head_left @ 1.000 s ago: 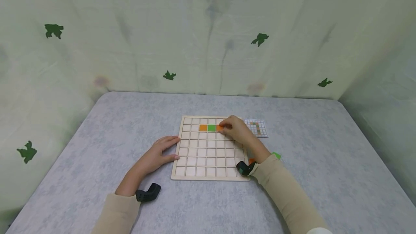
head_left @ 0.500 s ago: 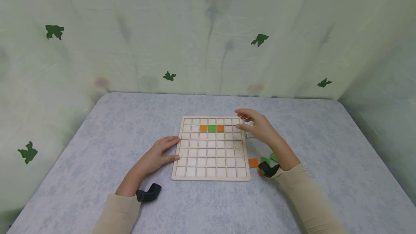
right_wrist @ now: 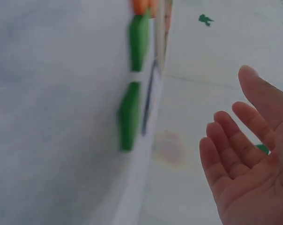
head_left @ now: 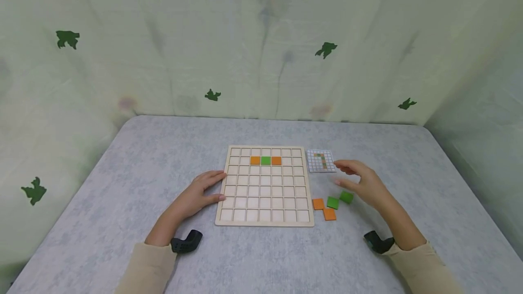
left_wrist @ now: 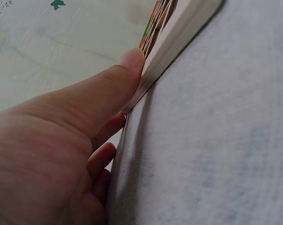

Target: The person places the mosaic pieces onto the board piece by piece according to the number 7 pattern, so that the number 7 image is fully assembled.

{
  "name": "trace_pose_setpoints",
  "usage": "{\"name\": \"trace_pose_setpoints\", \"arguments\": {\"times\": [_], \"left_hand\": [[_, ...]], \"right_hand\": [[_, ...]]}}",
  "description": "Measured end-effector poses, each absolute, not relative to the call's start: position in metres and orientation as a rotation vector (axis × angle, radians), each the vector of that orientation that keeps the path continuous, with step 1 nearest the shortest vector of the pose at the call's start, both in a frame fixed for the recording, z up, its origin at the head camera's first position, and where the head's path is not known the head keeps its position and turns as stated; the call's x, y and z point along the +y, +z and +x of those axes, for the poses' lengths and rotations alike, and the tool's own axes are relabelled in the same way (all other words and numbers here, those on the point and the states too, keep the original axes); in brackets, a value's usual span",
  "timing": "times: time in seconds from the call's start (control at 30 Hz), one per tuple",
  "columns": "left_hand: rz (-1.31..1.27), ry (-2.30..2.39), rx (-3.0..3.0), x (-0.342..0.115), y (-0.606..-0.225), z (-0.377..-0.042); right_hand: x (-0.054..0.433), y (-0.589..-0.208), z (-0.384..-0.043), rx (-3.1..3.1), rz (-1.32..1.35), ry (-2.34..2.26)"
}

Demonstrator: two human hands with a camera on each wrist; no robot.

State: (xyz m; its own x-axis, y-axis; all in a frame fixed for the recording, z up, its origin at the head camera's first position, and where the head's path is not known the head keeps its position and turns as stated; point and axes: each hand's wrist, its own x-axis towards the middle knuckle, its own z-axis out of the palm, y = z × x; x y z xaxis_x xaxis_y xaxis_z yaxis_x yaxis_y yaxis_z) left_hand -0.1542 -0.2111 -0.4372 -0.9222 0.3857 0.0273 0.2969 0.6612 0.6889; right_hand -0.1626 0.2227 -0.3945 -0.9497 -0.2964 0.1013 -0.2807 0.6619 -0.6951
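A wooden grid board (head_left: 264, 225) lies on the table, with an orange tile (head_left: 255, 160), a green tile (head_left: 266, 160) and another orange tile (head_left: 276, 160) side by side in its second row from the far edge. My left hand (head_left: 200, 195) rests at the board's left edge, thumb and fingertips touching the rim; the left wrist view shows the thumb (left_wrist: 132, 58) against it. My right hand (head_left: 363, 183) hovers with relaxed fingers and holds nothing, just right of a pattern card (head_left: 321, 161). Below it lie loose green tiles (head_left: 346, 197) and orange tiles (head_left: 318, 204).
The grey table (head_left: 171, 149) stretches around the board on every side. A pale curtain with green leaf shapes (head_left: 327, 49) hangs behind it. Black wrist devices (head_left: 186, 242) sit at both wrists.
My right hand has let go of the right orange tile in the row and moved right and toward me, uncovering the card and the loose tiles. My left hand stays at the board's edge.
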Motion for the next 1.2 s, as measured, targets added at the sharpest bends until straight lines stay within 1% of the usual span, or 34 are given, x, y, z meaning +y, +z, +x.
{"name": "trace_pose_setpoints", "arguments": {"times": [0.33, 0.6, 0.9, 1.2], "left_hand": [[0.55, 1.102, 2.752, -0.212, -0.438, -0.154], [0.561, 1.11, 2.744, -0.211, -0.438, -0.154], [0.561, 1.106, 2.749, -0.21, -0.436, -0.153], [0.561, 1.107, 2.751, -0.211, -0.436, -0.153]], "right_hand": [[0.247, -0.423, -0.144, 2.868, -0.475, -1.072], [0.25, -0.427, -0.141, 2.888, -0.458, -0.944], [0.24, -0.419, -0.144, 2.868, -0.466, -1.008], [0.203, -0.391, -0.163, 2.909, -0.637, -1.142]]}}
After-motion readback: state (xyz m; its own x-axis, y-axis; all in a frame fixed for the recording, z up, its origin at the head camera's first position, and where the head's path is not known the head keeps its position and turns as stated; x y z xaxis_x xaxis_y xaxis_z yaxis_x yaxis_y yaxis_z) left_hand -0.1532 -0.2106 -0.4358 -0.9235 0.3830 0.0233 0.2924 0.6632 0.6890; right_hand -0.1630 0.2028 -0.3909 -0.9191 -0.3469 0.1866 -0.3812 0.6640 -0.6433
